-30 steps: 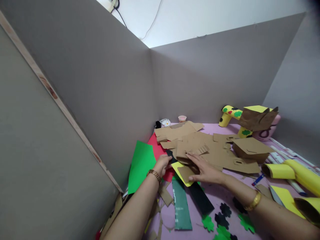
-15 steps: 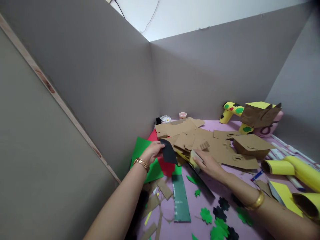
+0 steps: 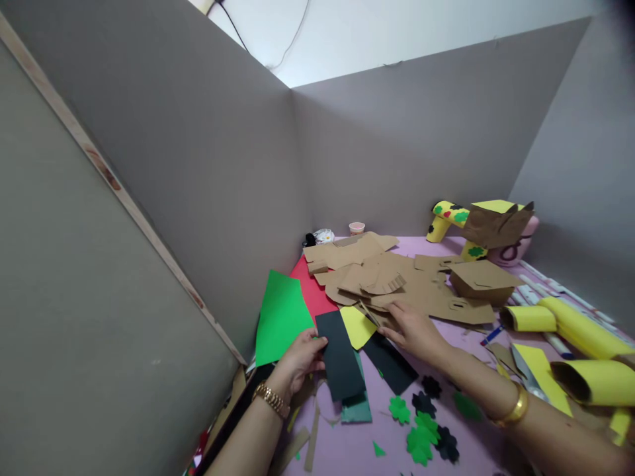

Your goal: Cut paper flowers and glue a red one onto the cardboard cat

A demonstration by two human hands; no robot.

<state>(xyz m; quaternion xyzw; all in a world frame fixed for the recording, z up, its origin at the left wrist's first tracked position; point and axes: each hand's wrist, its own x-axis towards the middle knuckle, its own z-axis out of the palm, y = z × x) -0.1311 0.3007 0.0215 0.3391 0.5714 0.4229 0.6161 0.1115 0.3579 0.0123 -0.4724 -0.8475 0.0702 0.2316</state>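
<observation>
My left hand (image 3: 297, 360) pinches the left edge of a black paper strip (image 3: 341, 355) that lies over a dark green strip (image 3: 358, 410) on the pink table. My right hand (image 3: 414, 330) rests with curled fingers on the edge of the brown cardboard pile (image 3: 397, 284), beside a yellow paper piece (image 3: 358, 325) and another black strip (image 3: 391, 362). A gold watch sits on my left wrist and a gold bangle on my right. Green (image 3: 282, 316) and red (image 3: 310, 291) sheets lie just beyond my left hand.
Grey partition boards (image 3: 208, 165) wall the table on three sides. Green and black paper flowers (image 3: 421, 430) lie near my right forearm. Yellow paper rolls (image 3: 570, 327), a folded brown box (image 3: 481, 281), a decorated yellow tube figure (image 3: 459, 221) and a small cup (image 3: 356, 228) stand further back.
My left hand has pulled the black strip out from under the cardboard pile, toward me, and laid it flat over the dark green strip. My right hand stayed on the pile's edge.
</observation>
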